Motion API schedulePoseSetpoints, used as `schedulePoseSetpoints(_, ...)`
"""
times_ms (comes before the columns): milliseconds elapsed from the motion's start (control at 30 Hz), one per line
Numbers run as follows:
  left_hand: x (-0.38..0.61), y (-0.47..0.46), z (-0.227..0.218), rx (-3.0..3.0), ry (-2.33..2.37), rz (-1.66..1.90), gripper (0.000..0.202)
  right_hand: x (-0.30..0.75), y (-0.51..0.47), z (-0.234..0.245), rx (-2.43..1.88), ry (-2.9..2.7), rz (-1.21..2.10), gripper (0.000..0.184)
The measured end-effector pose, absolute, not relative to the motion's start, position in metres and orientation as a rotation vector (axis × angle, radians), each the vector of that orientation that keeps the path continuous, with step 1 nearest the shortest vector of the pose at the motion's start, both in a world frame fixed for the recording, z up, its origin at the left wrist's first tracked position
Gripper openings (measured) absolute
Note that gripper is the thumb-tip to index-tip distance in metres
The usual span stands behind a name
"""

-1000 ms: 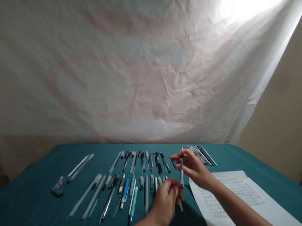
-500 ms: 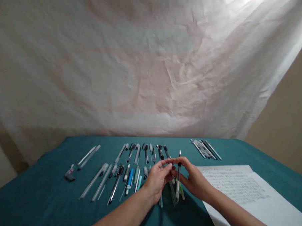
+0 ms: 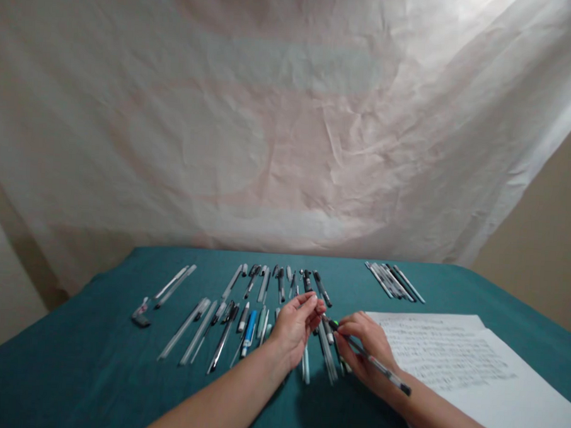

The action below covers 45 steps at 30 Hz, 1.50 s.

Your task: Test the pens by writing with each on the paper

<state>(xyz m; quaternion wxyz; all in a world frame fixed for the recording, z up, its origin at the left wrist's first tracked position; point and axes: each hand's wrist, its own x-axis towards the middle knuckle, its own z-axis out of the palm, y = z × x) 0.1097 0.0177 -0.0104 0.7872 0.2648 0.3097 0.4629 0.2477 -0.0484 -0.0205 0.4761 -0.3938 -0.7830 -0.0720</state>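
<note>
In my right hand (image 3: pixel 368 347) is a slim pen (image 3: pixel 383 370) with a clear barrel, a dark grip and a dark end. It slants, with the tip towards my left hand and the rear end over my right wrist. My left hand (image 3: pixel 294 328) is raised just left of the pen tip, thumb and fingers pinched together. Whatever lies between those fingers, if anything, is too small to name. Clear pen barrels (image 3: pixel 325 353) lie on the cloth below and between the hands, partly covered by them.
A green cloth (image 3: pixel 94 351) covers the table. Disassembled pens and caps lie in two rows, among them a blue pen (image 3: pixel 249 333). Several slim sticks (image 3: pixel 396 282) lie back right, handwritten sheets (image 3: pixel 454 354) at right. Two clear tubes (image 3: pixel 174 283) and a grey-tipped item (image 3: pixel 140 315) lie left.
The pen in my right hand has swung from near upright, tip up, to slanting with its tip towards my left hand. My hands have moved apart, the right one lower and to the right.
</note>
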Motion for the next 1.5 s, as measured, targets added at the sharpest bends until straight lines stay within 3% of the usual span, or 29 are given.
schedulePoseSetpoints(433,0.114,0.005,-0.007,0.625,0.638,0.989,0.020,0.253,-0.044,-0.025,-0.960,-1.949,-0.261,0.027)
schedulePoseSetpoints(1033,0.119,-0.009,0.004,0.679,0.620,1.111,0.029,0.258,-0.051,-0.014,-0.929,-2.173,-0.455,0.025)
schedulePoseSetpoints(1500,0.116,0.003,0.011,0.745,0.634,1.127,0.028,0.260,-0.042,-0.010,-1.014,-2.171,-0.302,0.019)
